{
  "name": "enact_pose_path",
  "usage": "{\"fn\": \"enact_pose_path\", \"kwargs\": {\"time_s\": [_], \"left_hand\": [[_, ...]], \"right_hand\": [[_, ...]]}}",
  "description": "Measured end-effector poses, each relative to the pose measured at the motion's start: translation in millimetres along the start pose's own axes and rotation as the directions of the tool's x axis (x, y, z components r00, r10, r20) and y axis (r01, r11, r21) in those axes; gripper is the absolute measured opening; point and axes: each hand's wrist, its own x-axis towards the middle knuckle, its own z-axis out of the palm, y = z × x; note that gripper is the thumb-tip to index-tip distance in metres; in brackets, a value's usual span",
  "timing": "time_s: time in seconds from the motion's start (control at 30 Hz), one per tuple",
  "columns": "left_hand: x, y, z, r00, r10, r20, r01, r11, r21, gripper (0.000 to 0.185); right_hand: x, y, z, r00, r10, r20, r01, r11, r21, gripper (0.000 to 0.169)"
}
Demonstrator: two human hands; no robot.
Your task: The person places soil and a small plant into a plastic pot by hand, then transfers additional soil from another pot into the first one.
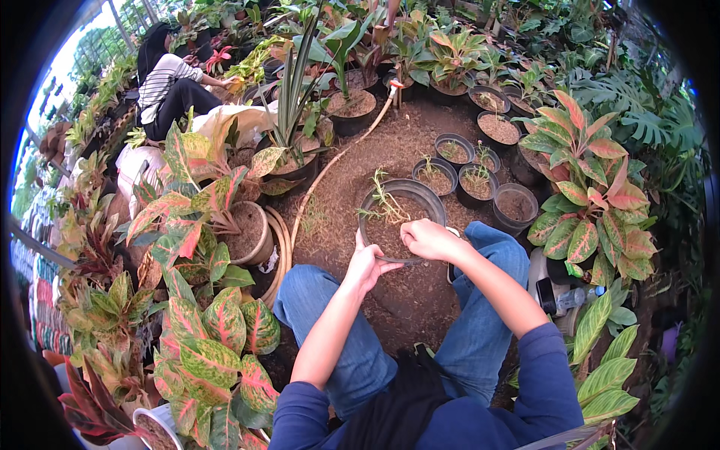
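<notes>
A wide black plastic pot [432, 197] rests before me between my knees, part-filled with brown soil [388, 235]. Along its near left rim, my left hand [368, 263] grips the wall, thumb up the outside and fingers beneath. My right hand [428, 239] reaches over the near right rim, its fingers curled close above the soil; whether they pinch anything is hidden. A small green seedling [388, 202] with thin, pale stems leans over the soil towards the pot's far left side.
Several small black pots [477, 183] with seedlings stand just beyond. A hose [337, 160] curves along the left. Potted aglaonemas [590, 185] flank both sides. At right lie a phone [545, 295] and a plastic bottle [571, 299]. Another person [169, 84] sits far left among plants.
</notes>
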Motion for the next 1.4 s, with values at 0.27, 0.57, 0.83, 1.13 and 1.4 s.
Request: {"fn": "enact_pose_path", "kwargs": {"time_s": [0.27, 0.57, 0.83, 1.13, 1.4], "left_hand": [[6, 2, -1, 0.999, -0.037, -0.015, 0.036, 0.997, -0.069, 0.081], [3, -6, 12, 0.993, -0.096, 0.07, 0.09, 0.993, 0.076, 0.076], [10, -2, 68, 0.999, 0.014, 0.029, -0.025, 0.9, 0.435, 0.057], [66, 22, 125, 0.989, 0.117, 0.092, -0.149, 0.796, 0.587, 0.052], [98, -8, 187, 0.965, -0.047, 0.257, -0.108, 0.822, 0.559, 0.067]], "right_hand": [[-43, 50, -3, 0.784, 0.314, -0.535, -0.164, 0.937, 0.309, 0.037], [-51, 76, 24, 0.924, 0.35, 0.153, -0.276, 0.337, 0.9, 0.039], [-89, 88, -18, 0.907, 0.421, -0.02, -0.095, 0.251, 0.963, 0.051], [-145, 95, -99, 0.842, 0.489, -0.226, 0.108, 0.258, 0.96, 0.053], [-181, 131, -135, 0.745, 0.604, -0.284, 0.118, 0.299, 0.947, 0.051]]}}
